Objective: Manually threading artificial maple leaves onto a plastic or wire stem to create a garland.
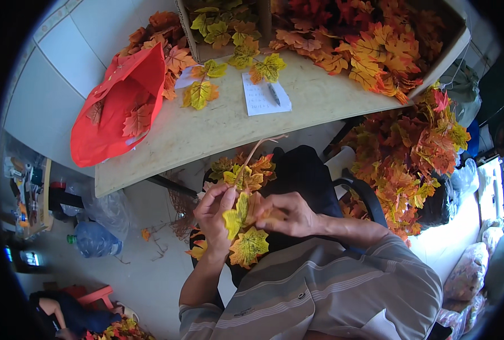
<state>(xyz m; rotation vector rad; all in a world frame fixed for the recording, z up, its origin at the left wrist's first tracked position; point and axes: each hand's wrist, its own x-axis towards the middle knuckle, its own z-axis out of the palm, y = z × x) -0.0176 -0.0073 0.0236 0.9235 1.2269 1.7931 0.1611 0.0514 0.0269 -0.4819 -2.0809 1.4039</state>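
My left hand (215, 218) grips a sprig of artificial maple leaves (245, 187), yellow, green and orange, with a thin tan stem (257, 148) sticking up toward the table. My right hand (288, 214) pinches a yellow-orange leaf (241, 208) on the same sprig, right beside the left fingers. A larger yellow-green leaf (249, 247) hangs below both hands, over my lap. Both hands are held close together under the table's front edge.
A wooden table (218, 127) carries a red bag (118, 105), loose leaves (201, 93), a paper note with a pen (266, 93) and a cardboard box of leaves (371, 39). More leaf branches (416, 153) pile at my right. A plastic water bottle (93, 239) lies on the floor at left.
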